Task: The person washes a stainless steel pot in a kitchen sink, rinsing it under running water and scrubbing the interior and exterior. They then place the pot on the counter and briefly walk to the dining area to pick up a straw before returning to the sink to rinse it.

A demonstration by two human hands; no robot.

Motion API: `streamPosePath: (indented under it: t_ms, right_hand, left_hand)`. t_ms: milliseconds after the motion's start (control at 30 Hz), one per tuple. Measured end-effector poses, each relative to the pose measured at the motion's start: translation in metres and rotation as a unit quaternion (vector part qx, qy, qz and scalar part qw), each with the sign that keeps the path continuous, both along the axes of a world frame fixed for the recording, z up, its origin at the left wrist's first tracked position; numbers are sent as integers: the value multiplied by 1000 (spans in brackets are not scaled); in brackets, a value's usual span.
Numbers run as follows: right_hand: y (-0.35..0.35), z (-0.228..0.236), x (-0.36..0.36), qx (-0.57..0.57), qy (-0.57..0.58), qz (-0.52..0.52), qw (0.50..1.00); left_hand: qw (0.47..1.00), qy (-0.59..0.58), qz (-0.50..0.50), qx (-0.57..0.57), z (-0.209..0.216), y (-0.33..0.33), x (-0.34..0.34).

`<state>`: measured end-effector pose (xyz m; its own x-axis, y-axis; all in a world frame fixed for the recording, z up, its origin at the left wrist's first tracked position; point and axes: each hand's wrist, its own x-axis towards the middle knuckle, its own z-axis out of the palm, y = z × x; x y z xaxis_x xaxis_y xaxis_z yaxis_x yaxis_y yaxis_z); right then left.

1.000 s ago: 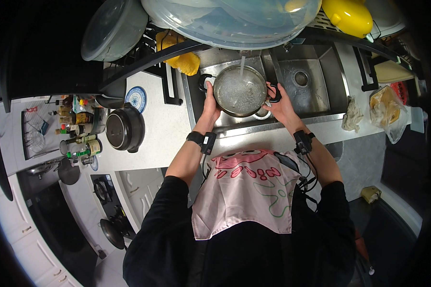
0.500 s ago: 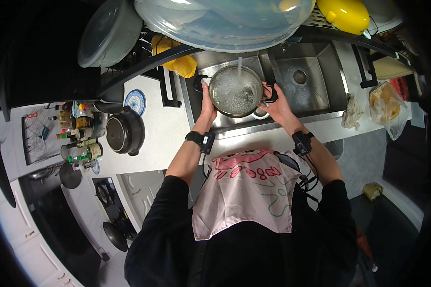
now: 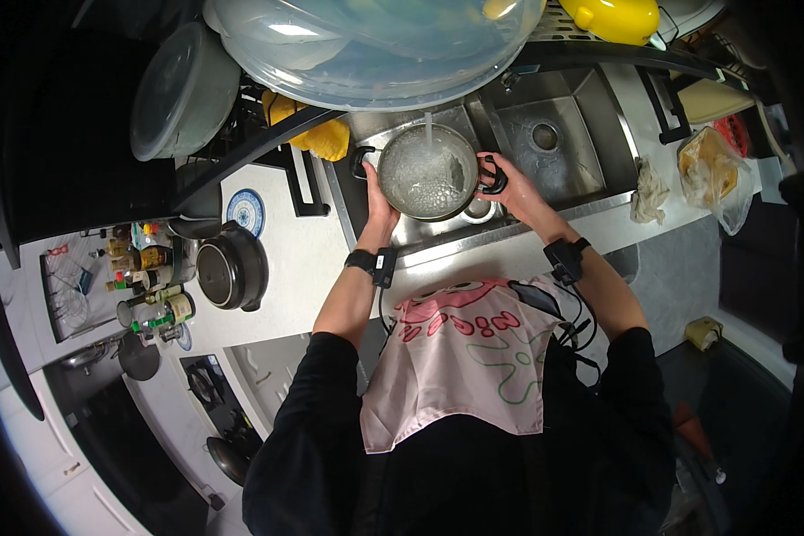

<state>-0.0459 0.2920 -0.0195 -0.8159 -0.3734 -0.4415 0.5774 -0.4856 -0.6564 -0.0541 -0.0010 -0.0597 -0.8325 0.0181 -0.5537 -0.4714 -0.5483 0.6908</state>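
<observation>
A round metal pot with black side handles is held over the left basin of the steel sink. A stream of water falls into it, and the water inside is full of bubbles. My left hand grips the pot's left side just below the left handle. My right hand is closed around the right handle. Some fingertips of both hands are hidden by the pot.
A large translucent lid overhangs the sink's far side on a black rack. The right basin lies alongside. Yellow gloves, a dark pot and a patterned plate are on the left; a crumpled cloth and bagged food on the right.
The whole view has shifted slightly. Both hands still hold the pot under the stream, and the bubbles in the water have changed pattern.
</observation>
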Motion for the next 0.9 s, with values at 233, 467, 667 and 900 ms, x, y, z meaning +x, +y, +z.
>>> streamPosePath:
  t_ms: [233, 467, 667, 900]
  right_hand:
    - [-1, 0, 4, 40, 1, 3, 999]
    - [-1, -7, 1, 60, 2, 17, 998]
    - [-4, -11, 1, 87, -2, 13, 996]
    - [-8, -11, 1, 91, -6, -4, 996]
  left_hand:
    - [1000, 0, 10, -1, -5, -4, -6]
    - [1000, 13, 2, -11, -8, -8, -9]
    - [1000, 14, -9, -2, -12, -13, -12]
    - [1000, -3, -4, 11, -20, -17, -13]
